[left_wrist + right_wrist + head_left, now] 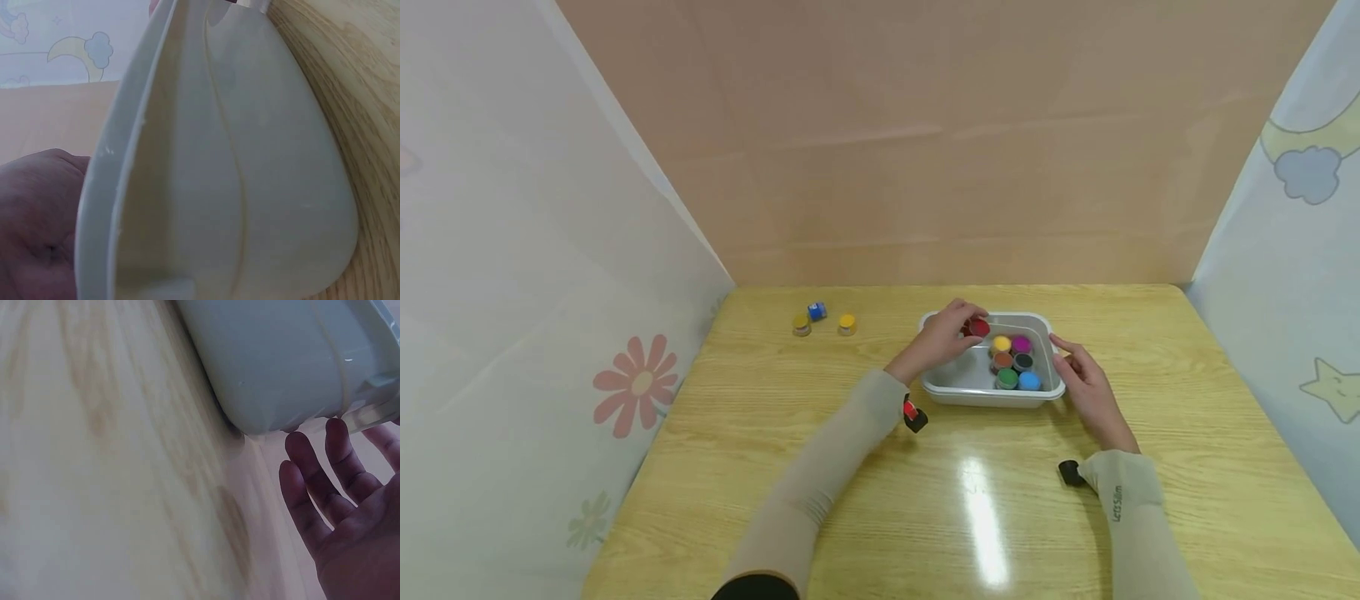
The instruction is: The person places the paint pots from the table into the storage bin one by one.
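Note:
A white plastic tray [981, 398] stands on the table with several small round pots inside. Their lids are yellow, purple, brown, black, green and light blue. My left hand [942, 335] reaches over the tray's left side, thumb and fingers pinching a small red-lidded pot [979, 328] near the back wall. Darker red shows beside that pot, partly hidden by the fingers. At the right end, my right hand [1086, 390] touches the tray's rim and outer wall with extended fingertips [302, 447]. In the left wrist view, the tray's side wall [287, 162] hides most of the left hand.
Left of the tray, near the table's back edge, lie two yellow-lidded pots [847, 324] and a blue one [817, 312] on its side. A brown backdrop [955, 200] rises behind the table [760, 433], with patterned white sheets at both sides.

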Available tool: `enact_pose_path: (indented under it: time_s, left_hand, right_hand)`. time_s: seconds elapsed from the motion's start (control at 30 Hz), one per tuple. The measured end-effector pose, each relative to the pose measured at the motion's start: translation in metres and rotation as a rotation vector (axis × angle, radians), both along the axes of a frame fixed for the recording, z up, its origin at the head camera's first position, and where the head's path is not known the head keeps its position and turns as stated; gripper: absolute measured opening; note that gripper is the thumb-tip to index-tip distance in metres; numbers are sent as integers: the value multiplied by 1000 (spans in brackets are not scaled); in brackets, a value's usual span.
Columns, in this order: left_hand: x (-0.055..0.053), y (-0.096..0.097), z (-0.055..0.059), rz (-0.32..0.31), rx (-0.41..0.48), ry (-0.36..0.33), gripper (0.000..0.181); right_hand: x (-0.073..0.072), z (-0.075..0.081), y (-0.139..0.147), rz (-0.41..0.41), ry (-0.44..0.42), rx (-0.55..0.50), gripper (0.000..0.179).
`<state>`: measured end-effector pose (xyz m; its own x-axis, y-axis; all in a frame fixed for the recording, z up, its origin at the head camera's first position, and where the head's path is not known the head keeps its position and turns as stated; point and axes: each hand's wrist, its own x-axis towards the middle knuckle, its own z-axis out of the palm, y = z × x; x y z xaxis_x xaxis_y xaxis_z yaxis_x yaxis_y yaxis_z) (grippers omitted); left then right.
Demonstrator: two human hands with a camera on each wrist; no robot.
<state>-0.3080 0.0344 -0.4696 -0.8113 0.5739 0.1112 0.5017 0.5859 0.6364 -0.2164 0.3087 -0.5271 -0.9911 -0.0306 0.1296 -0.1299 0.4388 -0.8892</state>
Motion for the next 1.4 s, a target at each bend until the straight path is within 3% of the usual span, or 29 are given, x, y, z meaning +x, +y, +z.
enact_pose_path:
  time_s: [0.2,0.4,0.93,1.4]
  left_hand:
    - [-2,6,1,-7,-37,-13,33]
    - [-2,8,1,-27,-80,24,34]
    - [-10,14,-9,-31,-163,71,34]
    - [-10,19,-17,-31,-201,94,28]
  right_hand:
    - [-2,-1,1,-6,-4,-13,50]
    - [-1,-3,2,3,4,-21,49]
    - [-2,-5,2,-1,-1,-22,50]
    - [-2,-8,3,-10,-18,-27,51]
